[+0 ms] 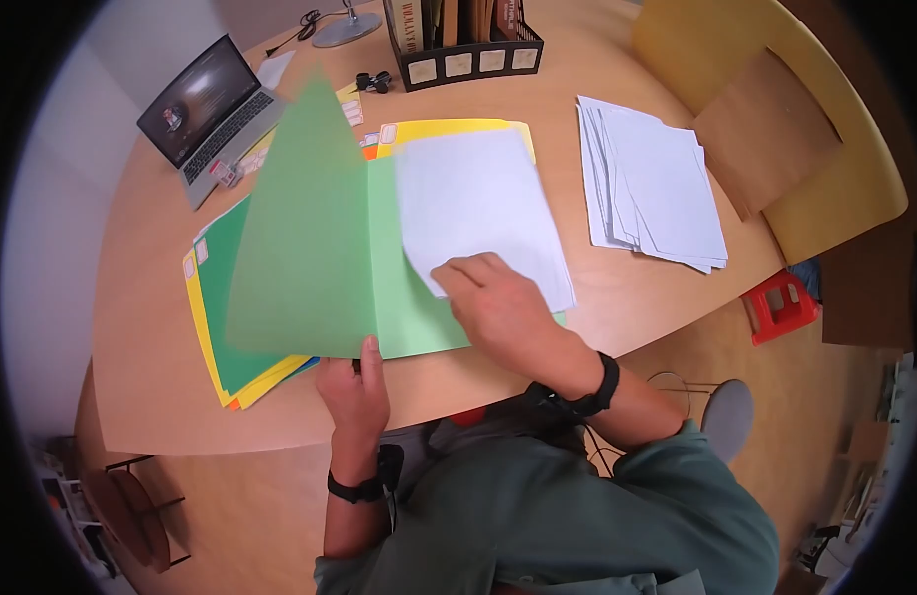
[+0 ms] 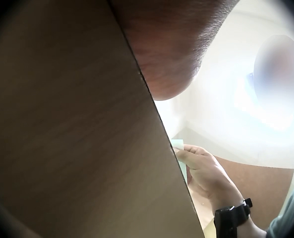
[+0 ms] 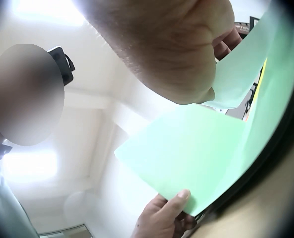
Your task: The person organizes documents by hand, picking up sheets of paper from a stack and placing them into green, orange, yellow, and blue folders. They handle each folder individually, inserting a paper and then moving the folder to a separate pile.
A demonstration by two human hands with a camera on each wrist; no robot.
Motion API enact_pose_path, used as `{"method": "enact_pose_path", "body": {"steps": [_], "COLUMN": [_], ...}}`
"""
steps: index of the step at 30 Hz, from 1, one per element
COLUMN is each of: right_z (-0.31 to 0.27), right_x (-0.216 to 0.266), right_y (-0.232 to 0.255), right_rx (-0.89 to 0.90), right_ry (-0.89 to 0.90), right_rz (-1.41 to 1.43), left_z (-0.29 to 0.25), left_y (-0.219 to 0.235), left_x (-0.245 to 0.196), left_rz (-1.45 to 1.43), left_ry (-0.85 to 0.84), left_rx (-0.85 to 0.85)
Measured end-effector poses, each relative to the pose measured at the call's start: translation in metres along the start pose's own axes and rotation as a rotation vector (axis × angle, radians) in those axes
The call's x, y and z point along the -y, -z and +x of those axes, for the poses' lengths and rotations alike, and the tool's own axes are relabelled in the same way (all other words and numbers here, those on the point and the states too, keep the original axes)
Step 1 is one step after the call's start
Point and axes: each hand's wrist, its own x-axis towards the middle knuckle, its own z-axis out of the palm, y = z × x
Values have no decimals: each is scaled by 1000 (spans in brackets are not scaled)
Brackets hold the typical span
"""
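A light green folder [image 1: 305, 238] stands opened on the table, its left cover raised and blurred. White paper [image 1: 473, 198] lies over its right side. My right hand [image 1: 503, 307] pinches the paper near its lower left corner, which curls up off the folder. At the folder's lower edge, by the fold, my left hand [image 1: 354, 397] grips it with the thumb on top; the right wrist view shows the same thumb [image 3: 179, 203] against the green cover. Beneath the raised cover lie a dark green folder [image 1: 209, 273] and yellow folders [image 1: 203, 332]. In the left wrist view the tabletop's underside hides most of the folder.
A stack of white papers [image 1: 657, 188] lies to the right, beside a yellow chair [image 1: 815, 149]. An opened laptop [image 1: 206, 114] stands at the back left. A black book holder [image 1: 468, 64] and a lamp base [image 1: 346, 30] are at the back. More yellow folders [image 1: 454, 129] lie behind the paper.
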Motion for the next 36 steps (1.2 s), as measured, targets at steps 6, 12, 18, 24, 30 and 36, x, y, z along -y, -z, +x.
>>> {"method": "enact_pose_path", "body": {"steps": [6, 12, 18, 24, 30, 36], "right_z": [2, 4, 4, 0, -28, -50], "right_x": [11, 23, 29, 3, -54, -79], "right_y": [-25, -32, -24, 21, 47, 41], "right_rx": [25, 88, 146, 107, -102, -226], "right_ry": [46, 37, 31, -51, -373, -587], "right_rz": [1, -10, 32, 211, 261, 641], "left_z": [2, 2, 3, 3, 7, 7], "left_y": [2, 2, 1, 2, 2, 0], "left_x": [-2, -2, -1, -3, -4, -9], "left_rz": [-38, -40, -58, -52, -113, -125], "left_ry": [-15, -31, -85, -112, -169, -24], "left_rx": [25, 24, 11, -1, -4, 83]}}
